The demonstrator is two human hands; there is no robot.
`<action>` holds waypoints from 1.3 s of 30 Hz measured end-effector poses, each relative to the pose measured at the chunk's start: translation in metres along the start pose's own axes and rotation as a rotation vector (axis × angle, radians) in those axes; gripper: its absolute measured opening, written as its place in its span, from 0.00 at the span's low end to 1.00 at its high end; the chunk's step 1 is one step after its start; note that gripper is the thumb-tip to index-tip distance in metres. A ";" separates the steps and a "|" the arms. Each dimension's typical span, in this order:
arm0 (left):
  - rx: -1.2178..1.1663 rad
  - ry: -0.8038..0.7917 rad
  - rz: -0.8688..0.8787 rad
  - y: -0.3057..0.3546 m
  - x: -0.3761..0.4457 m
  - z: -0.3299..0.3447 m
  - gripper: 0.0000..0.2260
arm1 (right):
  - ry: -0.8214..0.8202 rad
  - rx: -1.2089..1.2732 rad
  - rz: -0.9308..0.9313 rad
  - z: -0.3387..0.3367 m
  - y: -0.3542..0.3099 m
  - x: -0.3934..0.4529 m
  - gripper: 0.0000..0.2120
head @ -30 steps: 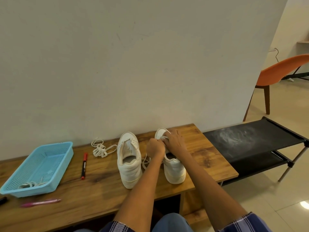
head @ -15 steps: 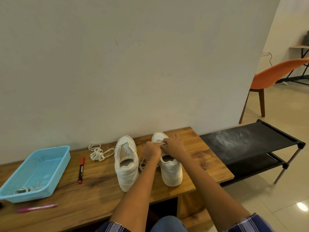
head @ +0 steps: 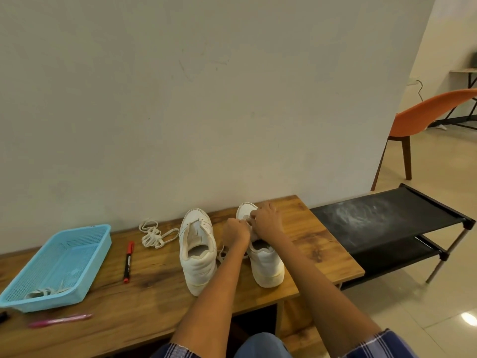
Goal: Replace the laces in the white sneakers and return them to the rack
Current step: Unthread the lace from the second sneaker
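On the wooden table, both hands work the right sneaker: left hand and right hand pinch its lace. The left sneaker stands unlaced; its spare lace and the rack await.

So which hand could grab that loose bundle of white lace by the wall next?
Probably the left hand. The lace bundle lies to its left, past the unlaced sneaker. The right hand would have to cross over.
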State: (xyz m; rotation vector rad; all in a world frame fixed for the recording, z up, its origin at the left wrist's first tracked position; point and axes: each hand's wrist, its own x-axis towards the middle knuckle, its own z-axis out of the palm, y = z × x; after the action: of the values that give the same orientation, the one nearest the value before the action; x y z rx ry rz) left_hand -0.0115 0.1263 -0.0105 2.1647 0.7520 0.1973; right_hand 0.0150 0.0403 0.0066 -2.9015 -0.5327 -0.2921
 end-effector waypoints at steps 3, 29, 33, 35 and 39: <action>0.015 0.012 0.010 0.000 -0.001 -0.002 0.15 | 0.373 0.661 0.384 -0.013 0.004 0.005 0.17; -0.013 0.025 0.020 -0.001 -0.001 0.002 0.15 | -0.054 0.086 -0.037 -0.002 -0.005 -0.006 0.15; 0.001 0.024 0.021 0.000 -0.002 0.000 0.15 | 0.510 0.853 0.441 -0.027 0.003 0.002 0.13; 0.020 0.028 0.015 0.000 -0.003 -0.002 0.15 | 0.587 0.951 0.562 -0.038 0.010 0.011 0.14; 0.037 0.024 0.017 0.002 -0.005 -0.001 0.15 | 0.523 0.729 0.540 -0.046 0.016 0.011 0.16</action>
State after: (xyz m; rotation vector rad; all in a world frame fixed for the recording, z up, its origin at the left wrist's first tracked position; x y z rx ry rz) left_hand -0.0150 0.1224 -0.0076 2.2084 0.7567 0.2206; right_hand 0.0235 0.0199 0.0509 -2.0323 0.2050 -0.5920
